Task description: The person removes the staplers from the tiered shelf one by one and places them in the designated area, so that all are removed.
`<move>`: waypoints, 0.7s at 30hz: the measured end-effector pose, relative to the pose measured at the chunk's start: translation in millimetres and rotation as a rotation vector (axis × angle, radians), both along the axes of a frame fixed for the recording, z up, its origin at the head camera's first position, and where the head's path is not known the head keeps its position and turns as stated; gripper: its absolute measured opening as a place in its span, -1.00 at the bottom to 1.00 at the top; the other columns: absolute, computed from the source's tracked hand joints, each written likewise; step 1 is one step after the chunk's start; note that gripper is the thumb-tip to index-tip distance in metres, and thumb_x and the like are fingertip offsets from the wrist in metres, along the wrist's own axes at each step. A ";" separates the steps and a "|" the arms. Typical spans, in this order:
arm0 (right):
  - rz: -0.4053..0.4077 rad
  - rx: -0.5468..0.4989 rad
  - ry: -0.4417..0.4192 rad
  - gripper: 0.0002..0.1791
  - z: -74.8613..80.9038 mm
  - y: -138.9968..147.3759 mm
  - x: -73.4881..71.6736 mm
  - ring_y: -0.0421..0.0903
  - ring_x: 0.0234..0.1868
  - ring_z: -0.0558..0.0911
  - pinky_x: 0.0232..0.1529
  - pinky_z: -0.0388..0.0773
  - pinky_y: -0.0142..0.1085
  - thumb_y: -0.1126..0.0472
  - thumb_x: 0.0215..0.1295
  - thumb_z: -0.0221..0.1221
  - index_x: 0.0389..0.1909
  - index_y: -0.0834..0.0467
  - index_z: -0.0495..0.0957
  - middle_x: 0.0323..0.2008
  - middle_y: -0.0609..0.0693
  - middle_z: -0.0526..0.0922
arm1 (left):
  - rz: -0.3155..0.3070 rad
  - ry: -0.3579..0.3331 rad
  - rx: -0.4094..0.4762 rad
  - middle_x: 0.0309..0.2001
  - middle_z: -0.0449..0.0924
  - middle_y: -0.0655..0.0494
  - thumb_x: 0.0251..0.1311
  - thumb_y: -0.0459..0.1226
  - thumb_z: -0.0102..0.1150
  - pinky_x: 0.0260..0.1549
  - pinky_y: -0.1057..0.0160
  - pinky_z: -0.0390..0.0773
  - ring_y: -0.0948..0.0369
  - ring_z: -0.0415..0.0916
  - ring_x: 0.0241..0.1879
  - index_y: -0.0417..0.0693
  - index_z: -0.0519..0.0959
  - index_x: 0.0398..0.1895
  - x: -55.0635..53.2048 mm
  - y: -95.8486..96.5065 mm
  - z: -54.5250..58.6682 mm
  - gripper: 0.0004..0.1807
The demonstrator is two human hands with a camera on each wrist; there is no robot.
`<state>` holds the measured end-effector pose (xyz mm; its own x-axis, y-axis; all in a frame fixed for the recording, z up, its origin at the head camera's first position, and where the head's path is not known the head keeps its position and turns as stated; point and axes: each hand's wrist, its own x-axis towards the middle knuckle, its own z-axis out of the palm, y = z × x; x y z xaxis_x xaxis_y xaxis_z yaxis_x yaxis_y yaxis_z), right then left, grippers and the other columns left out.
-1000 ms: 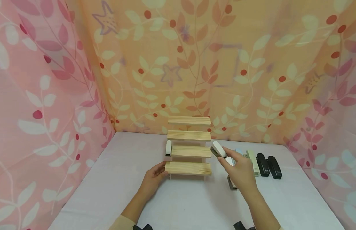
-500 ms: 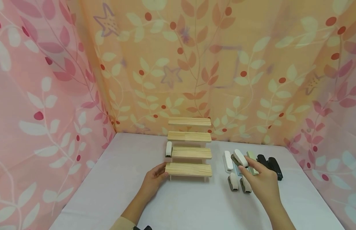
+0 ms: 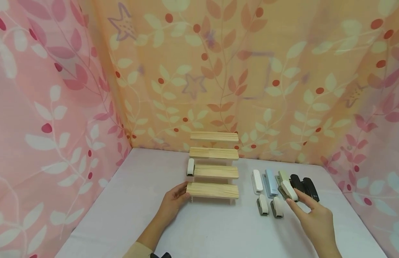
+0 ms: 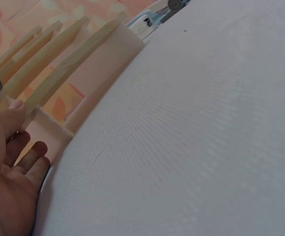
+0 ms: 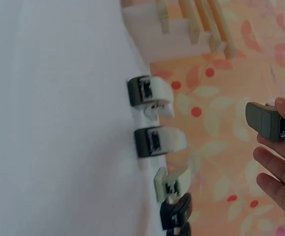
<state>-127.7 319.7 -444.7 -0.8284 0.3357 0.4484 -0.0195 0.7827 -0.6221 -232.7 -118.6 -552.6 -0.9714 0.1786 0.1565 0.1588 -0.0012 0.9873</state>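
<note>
My left hand point(image 3: 173, 199) holds the left end of the lowest board of a stepped wooden shelf rack point(image 3: 213, 190); in the left wrist view its thumb lies against the board's end. At the left end of the second board stands a small white stapler point(image 3: 190, 167). Between thumb and fingertips, my right hand point(image 3: 317, 216) pinches another small white stapler point(image 3: 289, 190) with a grey base point(image 5: 263, 120). It is above the table, in front of the light green stapler point(image 3: 283, 175), partly hiding it.
Two small white staplers point(image 3: 263, 205) stand in front of a longer white stapler point(image 3: 257, 181) and a light blue stapler point(image 3: 271, 183). Two black staplers point(image 3: 311, 189) lie at the right. A patterned curtain point(image 3: 199, 64) hangs behind the white-covered table point(image 3: 122, 200).
My right hand has carried the small white stapler from beside the rack rightward and down to the stapler group. My left hand stays on the lowest board.
</note>
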 end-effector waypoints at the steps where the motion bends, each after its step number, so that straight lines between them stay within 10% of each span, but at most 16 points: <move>1: -0.006 -0.020 -0.010 -0.40 -2.3 3.0 1.1 0.28 0.11 0.65 0.07 0.54 0.28 0.01 0.16 0.51 0.22 0.08 0.66 0.02 0.24 0.74 | -0.004 0.005 -0.006 0.39 0.47 -0.10 0.35 -0.20 0.32 0.20 0.40 0.56 -0.01 0.47 0.35 -0.12 0.42 0.45 -0.2 0.5 0.3 -0.38; 21: -0.043 -0.112 -0.229 -0.24 -49.4 50.6 -0.4 0.41 0.33 0.45 0.22 0.37 0.38 -0.18 0.23 0.42 0.35 0.13 0.53 0.16 0.31 0.62 | 0.008 0.013 -0.023 0.37 0.50 -0.07 0.36 -0.22 0.32 0.16 0.43 0.57 0.03 0.49 0.34 -0.09 0.45 0.43 -2.6 1.1 -2.1 -0.41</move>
